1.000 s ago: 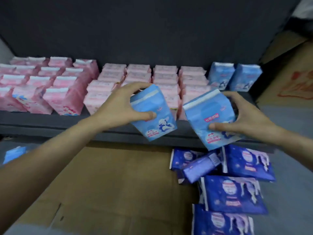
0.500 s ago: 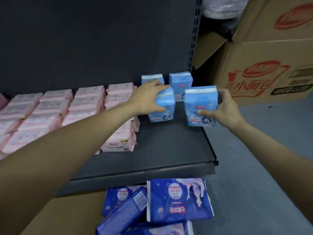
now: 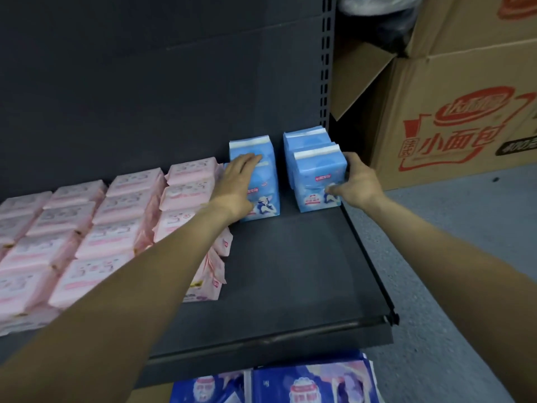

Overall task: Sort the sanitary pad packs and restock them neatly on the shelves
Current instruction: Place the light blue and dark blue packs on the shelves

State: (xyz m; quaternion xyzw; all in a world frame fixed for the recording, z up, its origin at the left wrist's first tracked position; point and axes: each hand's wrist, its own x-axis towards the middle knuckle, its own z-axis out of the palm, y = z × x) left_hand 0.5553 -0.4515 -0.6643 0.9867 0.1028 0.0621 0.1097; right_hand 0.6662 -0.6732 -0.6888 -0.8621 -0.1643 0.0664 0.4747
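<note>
Two short rows of light blue pad packs stand at the back right of the dark shelf (image 3: 305, 271). My left hand (image 3: 236, 186) grips the front pack of the left row (image 3: 266, 196), which stands upright on the shelf against the pack behind it. My right hand (image 3: 356, 184) holds the front pack of the right row (image 3: 316, 181), also upright and pressed against the pack behind (image 3: 305, 139). Rows of pink packs (image 3: 116, 222) fill the shelf's left part.
Dark blue pad packs (image 3: 311, 385) lie on the floor below the shelf's front edge. Printed cardboard boxes (image 3: 465, 112) stand to the right of the slotted shelf upright (image 3: 325, 68). Grey floor runs along the right side.
Both hands carried a light blue pack from above the floor pile up to the shelf's back right and set them down in front of the packs standing there.
</note>
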